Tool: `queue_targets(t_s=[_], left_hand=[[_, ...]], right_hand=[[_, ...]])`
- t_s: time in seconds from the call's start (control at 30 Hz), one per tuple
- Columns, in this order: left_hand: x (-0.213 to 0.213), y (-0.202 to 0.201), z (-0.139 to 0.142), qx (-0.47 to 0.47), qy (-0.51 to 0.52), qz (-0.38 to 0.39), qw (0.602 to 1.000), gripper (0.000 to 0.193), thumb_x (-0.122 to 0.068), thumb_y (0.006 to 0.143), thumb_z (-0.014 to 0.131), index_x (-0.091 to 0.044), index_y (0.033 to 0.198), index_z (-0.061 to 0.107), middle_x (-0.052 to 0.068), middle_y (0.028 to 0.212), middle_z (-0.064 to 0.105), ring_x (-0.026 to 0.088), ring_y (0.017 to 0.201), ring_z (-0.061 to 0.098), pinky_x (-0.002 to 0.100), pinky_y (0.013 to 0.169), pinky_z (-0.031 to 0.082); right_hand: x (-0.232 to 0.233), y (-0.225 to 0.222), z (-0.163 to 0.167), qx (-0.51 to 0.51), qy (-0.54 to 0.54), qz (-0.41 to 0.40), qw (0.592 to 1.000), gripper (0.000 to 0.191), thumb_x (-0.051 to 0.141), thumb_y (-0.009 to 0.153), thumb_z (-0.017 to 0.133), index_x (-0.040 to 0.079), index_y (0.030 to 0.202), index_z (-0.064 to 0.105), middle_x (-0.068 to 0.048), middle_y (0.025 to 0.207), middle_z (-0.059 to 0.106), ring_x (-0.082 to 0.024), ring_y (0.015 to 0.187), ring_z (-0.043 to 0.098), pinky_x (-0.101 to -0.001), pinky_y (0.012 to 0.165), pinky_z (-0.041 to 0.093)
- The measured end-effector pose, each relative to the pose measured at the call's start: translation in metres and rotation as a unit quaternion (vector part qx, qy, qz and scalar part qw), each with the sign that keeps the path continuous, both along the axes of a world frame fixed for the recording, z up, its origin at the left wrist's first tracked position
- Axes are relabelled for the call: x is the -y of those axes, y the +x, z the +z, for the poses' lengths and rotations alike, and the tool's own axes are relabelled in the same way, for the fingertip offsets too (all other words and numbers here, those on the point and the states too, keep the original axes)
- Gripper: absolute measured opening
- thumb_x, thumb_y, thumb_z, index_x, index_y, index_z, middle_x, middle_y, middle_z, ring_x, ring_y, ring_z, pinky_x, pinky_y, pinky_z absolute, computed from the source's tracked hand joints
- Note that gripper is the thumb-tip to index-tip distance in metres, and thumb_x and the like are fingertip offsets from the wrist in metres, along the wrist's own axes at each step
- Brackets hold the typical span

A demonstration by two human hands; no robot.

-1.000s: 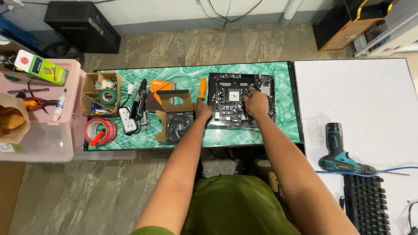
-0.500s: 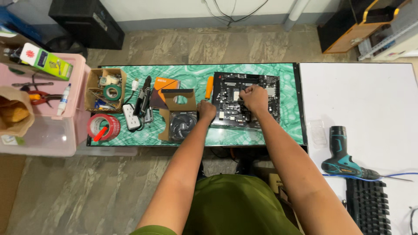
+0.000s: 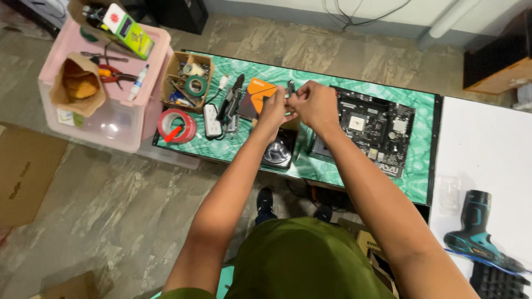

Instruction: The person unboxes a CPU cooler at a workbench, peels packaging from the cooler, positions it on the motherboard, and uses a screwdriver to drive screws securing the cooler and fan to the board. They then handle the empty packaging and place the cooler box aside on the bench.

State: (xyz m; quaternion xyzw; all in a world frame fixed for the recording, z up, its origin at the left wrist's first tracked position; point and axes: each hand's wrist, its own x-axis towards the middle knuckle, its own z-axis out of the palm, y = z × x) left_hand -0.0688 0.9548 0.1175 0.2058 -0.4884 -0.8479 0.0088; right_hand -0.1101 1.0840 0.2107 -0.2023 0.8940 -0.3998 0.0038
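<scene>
seen from a head-worn camera looking down, a person in a green shirt stands at a table with a green marbled top (image 3: 343, 171), both bare arms stretched forward. the left hand (image 3: 272, 109) and the right hand (image 3: 313, 102) are raised above the table and meet fingertip to fingertip, together pinching a small dark part (image 3: 290, 88) between them; what the part is cannot be told. directly below the hands sits a round cooler fan (image 3: 277, 152) in an open cardboard box. just to the right lies a black motherboard (image 3: 368, 130), flat on the table. to the left of the hands are an orange box (image 3: 259, 91), a white power strip (image 3: 213, 120), a roll of red tape (image 3: 176, 126) and a small cardboard box of odds and ends (image 3: 188, 83). further left a pink plastic bin (image 3: 105, 119) stands on the floor. at far right, on a white table (image 3: 487, 144), lies a teal cordless drill (image 3: 476, 235).
</scene>
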Motion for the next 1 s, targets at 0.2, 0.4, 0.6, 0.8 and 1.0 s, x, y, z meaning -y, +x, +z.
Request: queue_targets(t_s=[0.2, 0.4, 0.6, 0.8, 1.0], left_hand=[[0.063, 0.009, -0.025, 0.004, 0.007, 0.010, 1.000, 0.033, -0.036, 0.109, 0.048, -0.011, 0.128, 0.058, 0.004, 0.097, 0.065, 0.018, 0.088, 0.064, 0.040, 0.077, 0.056], [0.131, 0.033, -0.064, 0.062, 0.060, 0.040, 0.995, 0.034, -0.032, 0.108, 0.045, -0.005, 0.125, 0.056, 0.008, 0.101, 0.063, 0.023, 0.087, 0.067, 0.039, 0.077, 0.061], [0.144, 0.083, -0.114, 0.121, -0.034, -0.010, 0.992, 0.038, -0.029, 0.107, 0.048, -0.002, 0.133, 0.057, 0.006, 0.120, 0.058, 0.018, 0.094, 0.065, 0.036, 0.082, 0.064], [0.122, 0.108, -0.140, 0.104, -0.273, 0.010, 0.956, 0.031, -0.027, 0.101, 0.064, -0.002, 0.119, 0.069, 0.007, 0.089, 0.070, 0.021, 0.077, 0.068, 0.035, 0.066, 0.053], [0.106, 0.109, -0.140, 0.113, -0.500, 0.041, 0.858, 0.028, -0.024, 0.092, 0.074, -0.005, 0.111, 0.064, 0.015, 0.085, 0.075, 0.036, 0.085, 0.071, 0.046, 0.075, 0.053]], right_hand=[[0.066, 0.029, -0.007, -0.001, 0.037, 0.082, 0.996, 0.026, 0.026, 0.084, 0.076, 0.001, 0.092, 0.077, -0.020, 0.080, 0.074, -0.035, 0.072, 0.074, -0.0421, 0.071, 0.059], [0.066, 0.031, -0.032, -0.013, -0.018, 0.038, 0.999, 0.023, 0.024, 0.093, 0.071, 0.002, 0.096, 0.078, -0.019, 0.082, 0.074, -0.033, 0.070, 0.073, -0.0408, 0.068, 0.057], [-0.026, -0.014, -0.077, -0.074, 0.007, -0.183, 0.980, 0.029, 0.024, 0.103, 0.070, -0.002, 0.089, 0.072, -0.018, 0.078, 0.072, -0.031, 0.068, 0.070, -0.0408, 0.067, 0.054], [-0.107, -0.047, -0.111, -0.014, 0.131, -0.263, 0.956, 0.028, 0.032, 0.096, 0.074, 0.005, 0.095, 0.079, -0.018, 0.087, 0.075, -0.036, 0.080, 0.073, -0.0461, 0.076, 0.057], [-0.090, -0.031, -0.119, 0.094, 0.219, -0.249, 0.939, 0.032, 0.040, 0.087, 0.079, 0.010, 0.098, 0.079, -0.018, 0.095, 0.076, -0.038, 0.092, 0.073, -0.0471, 0.085, 0.057]])
